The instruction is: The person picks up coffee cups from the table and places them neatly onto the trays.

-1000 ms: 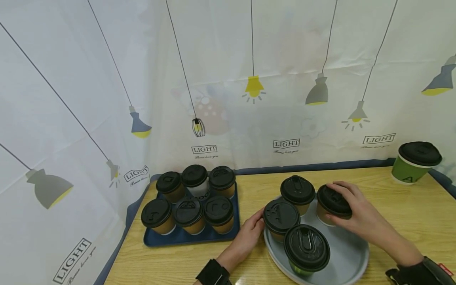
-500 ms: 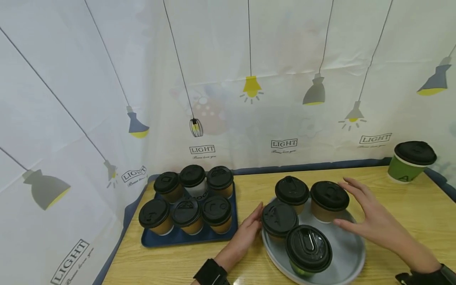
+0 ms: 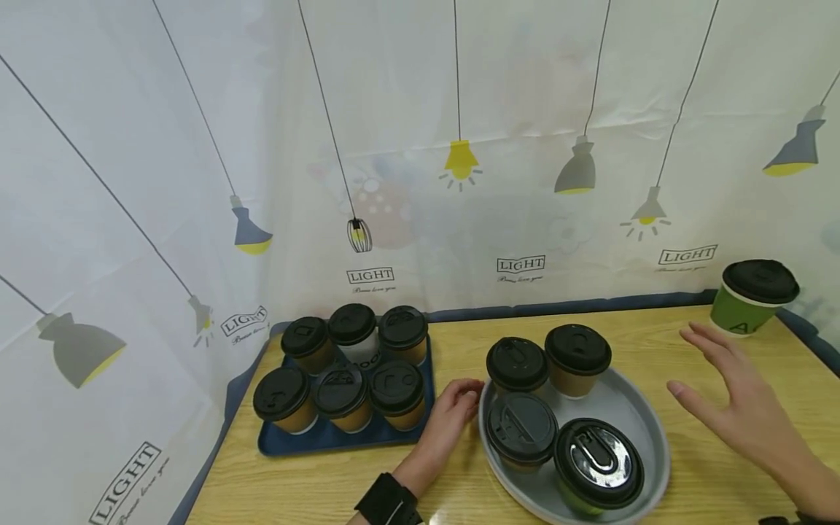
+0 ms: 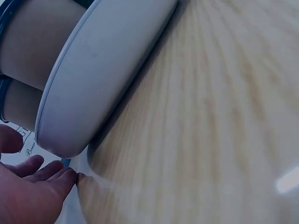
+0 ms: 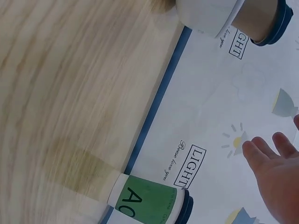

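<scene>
A round grey tray (image 3: 639, 408) carries several lidded paper cups. Two brown cups, one with its lid (image 3: 577, 350) at the back, stand behind a dark-lidded cup (image 3: 523, 430) and a green cup with a shiny black lid (image 3: 599, 467). My left hand (image 3: 449, 419) is at the tray's left rim, fingertips at its edge; in the left wrist view the thumb is apart from the fingers (image 4: 51, 175). My right hand (image 3: 741, 401) hovers right of the tray, holding nothing, thumb and fingers spread. Beyond it, a green cup marked A (image 3: 741, 312) stands at the back right.
A blue rectangular tray (image 3: 328, 442) on the left holds several black-lidded cups in two rows. The wooden table (image 3: 315, 488) ends at a hanging white cloth (image 3: 420, 182) printed with lamps.
My right hand has let go of the brown cup and moved right, towards the green cup. The round tray's cups have turned anticlockwise. My left hand stays at the rim.
</scene>
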Available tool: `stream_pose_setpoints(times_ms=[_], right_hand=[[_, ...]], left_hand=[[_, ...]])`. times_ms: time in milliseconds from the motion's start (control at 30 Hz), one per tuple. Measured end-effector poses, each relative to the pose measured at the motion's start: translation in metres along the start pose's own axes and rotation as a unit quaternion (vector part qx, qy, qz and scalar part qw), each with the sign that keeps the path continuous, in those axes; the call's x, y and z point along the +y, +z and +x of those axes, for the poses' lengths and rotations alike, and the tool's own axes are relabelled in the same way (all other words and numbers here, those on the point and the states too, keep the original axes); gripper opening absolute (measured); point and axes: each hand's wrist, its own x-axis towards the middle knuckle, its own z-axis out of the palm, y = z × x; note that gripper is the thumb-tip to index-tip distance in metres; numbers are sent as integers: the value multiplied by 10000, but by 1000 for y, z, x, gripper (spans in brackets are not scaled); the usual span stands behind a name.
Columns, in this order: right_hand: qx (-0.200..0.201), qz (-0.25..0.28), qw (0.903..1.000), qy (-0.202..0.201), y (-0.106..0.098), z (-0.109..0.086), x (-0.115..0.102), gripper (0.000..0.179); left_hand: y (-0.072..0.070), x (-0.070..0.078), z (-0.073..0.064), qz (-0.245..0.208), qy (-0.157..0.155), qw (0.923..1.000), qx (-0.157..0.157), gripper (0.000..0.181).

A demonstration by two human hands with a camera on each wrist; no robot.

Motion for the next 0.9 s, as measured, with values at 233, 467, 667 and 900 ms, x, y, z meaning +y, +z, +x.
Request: stream_pose_setpoints(times_ms=[233, 467, 667, 900], right_hand=[[28, 29, 9999, 134, 1, 6, 6, 67], [66, -8, 9995, 305, 1, 8, 14, 61], [175, -388, 9971, 626, -3, 17, 24, 63], [523, -908, 9884, 1101, -12, 42, 45, 71]], left_hand=[[1, 4, 14, 730, 116, 9969, -259, 45], [-6, 2, 9, 920, 103, 9948, -421, 45], [-6, 2, -1, 765, 110, 9956, -538, 49], [-6, -3, -2, 945, 100, 9935, -622, 52]])
